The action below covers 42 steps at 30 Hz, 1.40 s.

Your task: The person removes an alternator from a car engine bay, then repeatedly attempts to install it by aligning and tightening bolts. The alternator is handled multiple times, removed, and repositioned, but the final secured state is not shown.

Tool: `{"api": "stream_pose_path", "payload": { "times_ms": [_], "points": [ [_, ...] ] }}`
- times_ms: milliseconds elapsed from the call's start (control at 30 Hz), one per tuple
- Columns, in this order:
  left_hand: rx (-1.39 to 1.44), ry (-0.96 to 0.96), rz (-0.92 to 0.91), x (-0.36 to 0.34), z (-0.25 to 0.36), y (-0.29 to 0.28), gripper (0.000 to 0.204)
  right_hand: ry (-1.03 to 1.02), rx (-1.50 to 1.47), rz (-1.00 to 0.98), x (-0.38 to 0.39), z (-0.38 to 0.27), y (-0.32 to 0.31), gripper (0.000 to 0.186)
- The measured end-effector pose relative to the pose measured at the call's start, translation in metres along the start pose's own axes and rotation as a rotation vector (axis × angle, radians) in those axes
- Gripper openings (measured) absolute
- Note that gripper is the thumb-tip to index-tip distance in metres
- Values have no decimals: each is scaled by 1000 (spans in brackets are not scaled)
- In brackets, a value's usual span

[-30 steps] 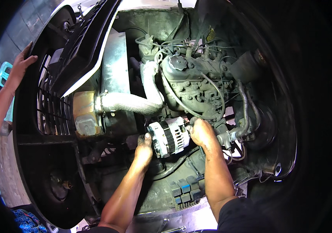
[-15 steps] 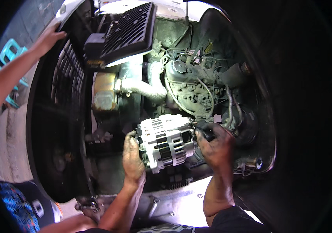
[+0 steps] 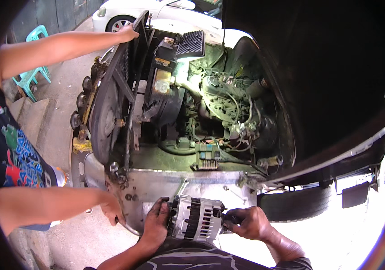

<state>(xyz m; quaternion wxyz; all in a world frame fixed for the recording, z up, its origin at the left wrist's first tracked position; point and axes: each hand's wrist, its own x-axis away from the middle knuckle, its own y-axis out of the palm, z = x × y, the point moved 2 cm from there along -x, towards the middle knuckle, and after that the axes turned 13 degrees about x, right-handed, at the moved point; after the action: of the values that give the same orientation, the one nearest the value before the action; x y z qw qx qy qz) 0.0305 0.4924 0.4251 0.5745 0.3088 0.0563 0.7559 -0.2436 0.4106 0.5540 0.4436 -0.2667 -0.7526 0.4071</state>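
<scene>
A silver alternator (image 3: pixel 201 219) with dark slots between its ribs is held sideways close in front of my body, by the fender. My left hand (image 3: pixel 156 223) grips its left end, thumb and fingers along the casing edge. At the opposite end, my right hand (image 3: pixel 252 223) is closed with its fingers bent round a dark piece that touches the alternator. Whether that piece belongs to the alternator cannot be made out. Below the alternator lies the pale metal fender (image 3: pixel 192 186), with a wrench (image 3: pixel 183 185) resting on it.
Beyond the fender lies the engine bay with the engine (image 3: pixel 221 96) and a fuse box (image 3: pixel 207 155). At left a person's hand (image 3: pixel 128 33) holds the front panel (image 3: pixel 122 67); their other hand (image 3: pixel 111 209) hangs near the fender. A tyre (image 3: pixel 296 202) stands at right.
The alternator has come back from over the engine bay to close before my body, both hands still on it. The view has shifted, showing more of the other person and the fender.
</scene>
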Motion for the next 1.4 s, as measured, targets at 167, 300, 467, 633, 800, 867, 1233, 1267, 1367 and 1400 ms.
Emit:
{"api": "stream_pose_path", "payload": {
  "times_ms": [167, 300, 467, 633, 800, 867, 1233, 1267, 1367, 1400],
  "points": [
    [64, -191, -126, 37, -70, -21, 60, 192, -497, -487, 68, -7, 50, 47],
    [179, -331, -281, 52, -118, -23, 57, 170, -354, -665, 113, -15, 74, 57],
    [374, -766, -481, 83, -163, -12, 62, 257, -368, -589, 161, -22, 95, 59],
    [199, -849, -525, 114, -235, -15, 79, 493, -437, -672, 200, -9, 140, 51],
    [-644, -236, -413, 159, -327, -134, 86, 574, -306, -706, 216, 28, 241, 44],
    [-746, -199, -69, 213, -356, -223, 81, 542, -50, -662, 222, 35, 287, 36],
    [-460, -850, 1343, 765, -446, -660, 69, -58, 368, -592, 72, -207, 430, 31],
    [-477, -1025, 1247, 806, -447, -678, 70, -110, 394, -587, 63, -249, 441, 30],
    [-644, -1046, 1015, 908, -424, -725, 78, -245, 464, -586, 51, -374, 477, 29],
    [-558, -1097, 1013, 932, -412, -743, 79, -282, 481, -587, 53, -411, 493, 29]
  ]
}}
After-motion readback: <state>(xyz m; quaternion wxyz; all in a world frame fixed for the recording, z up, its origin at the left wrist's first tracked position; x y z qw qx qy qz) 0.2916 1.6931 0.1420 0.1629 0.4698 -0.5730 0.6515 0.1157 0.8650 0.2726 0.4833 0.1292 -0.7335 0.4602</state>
